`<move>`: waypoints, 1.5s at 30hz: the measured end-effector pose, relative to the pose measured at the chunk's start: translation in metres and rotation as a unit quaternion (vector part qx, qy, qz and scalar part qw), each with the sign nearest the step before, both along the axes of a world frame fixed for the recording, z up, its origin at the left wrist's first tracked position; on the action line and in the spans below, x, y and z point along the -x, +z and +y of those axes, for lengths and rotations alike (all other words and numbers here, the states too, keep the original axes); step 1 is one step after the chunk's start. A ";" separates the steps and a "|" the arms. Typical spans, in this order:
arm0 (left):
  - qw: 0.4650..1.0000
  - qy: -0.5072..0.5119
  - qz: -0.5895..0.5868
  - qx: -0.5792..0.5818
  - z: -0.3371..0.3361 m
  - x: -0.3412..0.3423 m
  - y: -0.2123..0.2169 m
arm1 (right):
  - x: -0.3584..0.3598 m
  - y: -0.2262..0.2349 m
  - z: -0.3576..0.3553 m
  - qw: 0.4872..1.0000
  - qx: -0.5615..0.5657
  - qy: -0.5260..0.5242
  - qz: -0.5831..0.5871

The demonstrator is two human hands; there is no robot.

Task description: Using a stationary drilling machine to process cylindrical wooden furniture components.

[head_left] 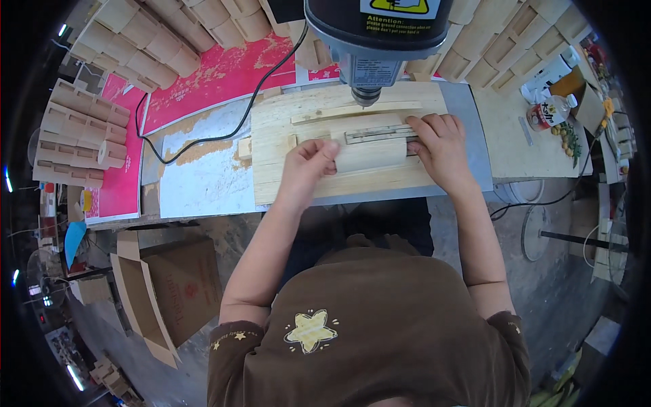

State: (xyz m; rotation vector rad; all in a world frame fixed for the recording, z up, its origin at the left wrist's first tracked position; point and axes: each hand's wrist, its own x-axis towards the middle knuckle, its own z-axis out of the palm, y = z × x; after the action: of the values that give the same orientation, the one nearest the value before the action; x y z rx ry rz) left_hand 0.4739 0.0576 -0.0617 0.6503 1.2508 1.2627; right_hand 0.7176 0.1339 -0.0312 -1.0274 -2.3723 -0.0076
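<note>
A pale, rounded wooden piece point(371, 157) lies lengthwise on a wooden board, under the drill press head. Along its far side runs a narrow, slotted, greyish strip point(376, 134). My left hand point(308, 169) is at the piece's left end, thumb and fingers pinched together at its edge. At the right end, my right hand point(439, 146) curls its fingers over the end of the strip, the thumb against the piece's near right corner. Above them hangs the drill press head point(373, 61), its chuck point(366, 96) pointing down; the fingers hide both ends of the piece.
A wooden batten point(356, 112) lies behind the piece on the board point(271, 136). A black cable point(237, 129) loops across the left. Stacks of slotted wooden pieces point(81, 136) stand left and behind. At right are a bottle point(550, 114) and a plant sprig point(568, 144); a cardboard box point(180, 292) stands below.
</note>
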 end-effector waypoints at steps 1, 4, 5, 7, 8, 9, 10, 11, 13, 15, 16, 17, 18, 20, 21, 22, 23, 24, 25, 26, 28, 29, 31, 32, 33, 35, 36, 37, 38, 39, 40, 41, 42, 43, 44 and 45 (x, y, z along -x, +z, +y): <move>0.998 -0.003 -0.033 -0.047 -0.001 -0.005 0.001 | -0.002 0.000 0.000 1.000 0.006 0.003 0.000; 0.977 0.010 0.163 -0.137 -0.018 -0.010 -0.008 | -0.006 0.004 -0.009 0.995 -0.045 -0.084 -0.027; 0.930 0.016 0.301 -0.208 -0.021 -0.010 -0.018 | -0.008 0.001 -0.010 0.995 -0.046 -0.081 -0.030; 0.889 -0.016 0.354 -0.291 -0.020 -0.009 -0.029 | -0.013 -0.013 -0.009 0.990 0.003 -0.138 0.032; 0.853 -0.016 0.435 -0.288 -0.023 -0.013 -0.026 | -0.012 -0.019 -0.007 0.991 0.004 -0.132 0.032; 0.810 -0.016 0.513 -0.282 -0.024 -0.018 -0.024 | -0.011 -0.024 -0.006 0.988 0.048 -0.126 0.081; 0.810 0.003 0.516 -0.279 -0.021 -0.022 -0.028 | -0.008 -0.027 -0.004 0.980 0.089 -0.120 0.129; 0.809 0.008 0.517 -0.278 -0.018 -0.021 -0.031 | -0.006 -0.027 -0.002 0.981 0.089 -0.115 0.129; 0.785 0.026 0.569 -0.246 -0.011 -0.018 -0.034 | 0.000 -0.028 0.004 0.983 0.072 -0.136 0.098; 0.771 0.050 0.589 -0.236 -0.003 -0.009 -0.038 | 0.013 -0.030 0.010 0.982 0.077 -0.130 0.111; 0.758 0.068 0.607 -0.229 0.000 -0.004 -0.039 | 0.020 -0.029 0.011 0.980 0.082 -0.130 0.124; 0.759 0.070 0.606 -0.230 0.003 0.002 -0.041 | 0.025 -0.028 0.012 0.981 0.080 -0.129 0.122; 0.760 0.062 0.606 -0.225 0.004 0.010 -0.042 | 0.029 -0.027 0.012 0.983 0.080 -0.117 0.113; 0.762 0.054 0.608 -0.219 0.004 0.022 -0.043 | 0.035 -0.024 0.009 0.987 0.086 -0.096 0.097; 0.761 0.039 0.609 -0.220 0.004 0.025 -0.043 | 0.033 -0.018 0.008 0.987 0.085 -0.098 0.096; 0.761 0.026 0.610 -0.221 0.004 0.027 -0.043 | 0.030 -0.008 0.007 0.980 0.133 -0.060 0.133; 0.761 0.026 0.610 -0.221 0.003 0.029 -0.042 | 0.026 0.002 0.007 0.969 0.179 -0.019 0.170; 0.764 0.021 0.607 -0.217 0.002 0.029 -0.041 | 0.023 0.016 0.010 0.976 0.131 0.005 0.172; 0.766 0.019 0.606 -0.213 0.000 0.030 -0.038 | 0.020 0.033 0.017 0.981 0.082 0.033 0.174; 0.768 0.014 0.602 -0.218 0.002 0.029 -0.037 | 0.013 0.055 0.027 0.975 0.023 0.037 0.217; 0.772 0.010 0.600 -0.210 0.000 0.031 -0.034 | 0.007 0.105 0.051 0.954 -0.024 0.045 0.294; 0.776 -0.001 0.591 -0.222 0.004 0.029 -0.035 | 0.000 0.136 0.059 0.947 -0.020 0.034 0.318; 0.778 0.007 0.583 -0.234 0.005 0.031 -0.040 | 0.026 0.172 0.077 0.899 -0.039 0.060 0.432; 0.778 0.002 0.581 -0.240 0.005 0.031 -0.041 | 0.035 0.175 0.083 0.900 -0.044 0.054 0.431; 0.781 -0.004 0.578 -0.239 0.006 0.030 -0.041 | 0.042 0.177 0.087 0.937 0.016 0.036 0.347; 0.783 -0.009 0.575 -0.238 0.007 0.030 -0.041 | 0.051 0.181 0.083 0.962 0.077 0.017 0.260; 0.792 -0.016 0.567 -0.227 0.008 0.030 -0.041 | 0.052 0.182 0.071 0.968 0.044 -0.043 0.242; 0.800 -0.016 0.561 -0.211 0.007 0.031 -0.042 | 0.056 0.184 0.058 0.971 0.013 -0.094 0.222; 0.801 -0.014 0.561 -0.208 0.006 0.031 -0.039 | 0.058 0.191 0.038 0.976 0.028 -0.099 0.193; 0.795 0.000 0.563 -0.225 0.006 0.030 -0.035 | 0.052 0.185 0.027 0.976 0.030 -0.096 0.192; 0.788 0.010 0.564 -0.246 0.006 0.030 -0.032 | 0.042 0.176 0.018 0.983 -0.011 -0.091 0.160; 0.788 0.012 0.565 -0.245 0.006 0.032 -0.034 | 0.036 0.163 0.012 0.987 -0.051 -0.081 0.130; 0.784 0.019 0.570 -0.246 0.005 0.035 -0.036 | 0.034 0.152 0.003 0.985 -0.055 -0.070 0.145; 0.783 0.021 0.569 -0.253 0.006 0.033 -0.036 | 0.029 0.142 -0.008 0.984 -0.062 -0.068 0.153; 0.783 0.020 0.568 -0.254 0.006 0.033 -0.037 | 0.029 0.128 -0.016 0.980 -0.067 -0.054 0.180; 0.785 0.005 0.572 -0.238 0.005 0.033 -0.037 | 0.031 0.114 -0.023 0.975 -0.071 -0.039 0.207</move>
State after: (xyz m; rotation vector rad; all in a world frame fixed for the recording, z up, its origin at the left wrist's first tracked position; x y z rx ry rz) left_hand 0.4407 0.0623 -0.0990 1.9841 1.8741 1.1818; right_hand 0.6866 0.1109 0.0823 -0.9485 -1.9246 0.0077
